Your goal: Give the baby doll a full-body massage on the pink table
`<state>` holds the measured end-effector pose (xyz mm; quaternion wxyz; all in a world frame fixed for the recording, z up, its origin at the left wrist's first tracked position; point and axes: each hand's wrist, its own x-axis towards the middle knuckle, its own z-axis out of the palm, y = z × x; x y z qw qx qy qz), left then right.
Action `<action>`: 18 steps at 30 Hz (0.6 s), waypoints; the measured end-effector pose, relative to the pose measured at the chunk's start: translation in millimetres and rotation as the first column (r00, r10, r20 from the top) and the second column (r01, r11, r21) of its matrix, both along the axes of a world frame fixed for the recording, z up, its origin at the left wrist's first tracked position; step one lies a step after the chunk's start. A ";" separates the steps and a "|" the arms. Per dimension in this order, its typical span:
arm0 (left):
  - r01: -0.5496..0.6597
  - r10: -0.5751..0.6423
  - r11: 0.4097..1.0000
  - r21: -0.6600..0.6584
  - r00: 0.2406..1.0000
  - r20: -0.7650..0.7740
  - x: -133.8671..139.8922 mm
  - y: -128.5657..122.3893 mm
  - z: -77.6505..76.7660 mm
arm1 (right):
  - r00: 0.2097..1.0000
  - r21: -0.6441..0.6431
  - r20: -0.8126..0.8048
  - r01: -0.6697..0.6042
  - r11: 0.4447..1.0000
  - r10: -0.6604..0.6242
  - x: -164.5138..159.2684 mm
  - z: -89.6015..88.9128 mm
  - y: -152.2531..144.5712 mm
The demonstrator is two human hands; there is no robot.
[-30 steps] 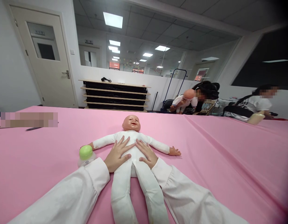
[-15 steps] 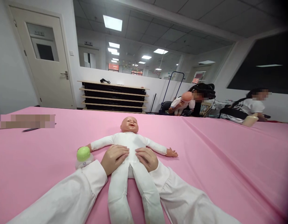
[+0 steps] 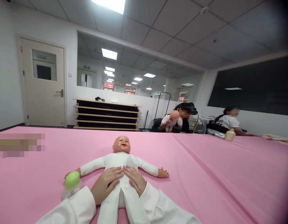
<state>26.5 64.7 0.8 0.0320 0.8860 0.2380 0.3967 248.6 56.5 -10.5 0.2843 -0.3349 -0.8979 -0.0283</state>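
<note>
A baby doll [image 3: 121,160] with a white cloth body lies face up on the pink sheet, arms spread and legs toward me. My left hand [image 3: 106,183] rests flat on the left side of its belly, fingers stretched out. On the other side of the belly lies my right hand [image 3: 135,180], also flat, its fingertips close to those of the left. Neither hand grips anything. Beside my left forearm stands a bottle with a green cap [image 3: 72,180], near the doll's hand and partly behind my sleeve.
The pink sheet [image 3: 192,174] covers a wide table, with folds on the right. A cream bottle [image 3: 230,135] stands at the far right edge. Beyond the table, one person [image 3: 184,113] holds another doll, and a second person [image 3: 229,119] sits further right. A blurred patch covers something at left.
The camera has tilted up, so the doll and table sit lower in view. My hands have moved closer together on the doll's belly, fingertips nearly meeting.
</note>
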 end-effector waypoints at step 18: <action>-0.001 0.009 0.995 0.098 0.996 -0.085 -0.3 9.1 -6.6 | 0.989 0.119 -0.145 -0.005 0.993 0.022 1.2 -7.9 4.4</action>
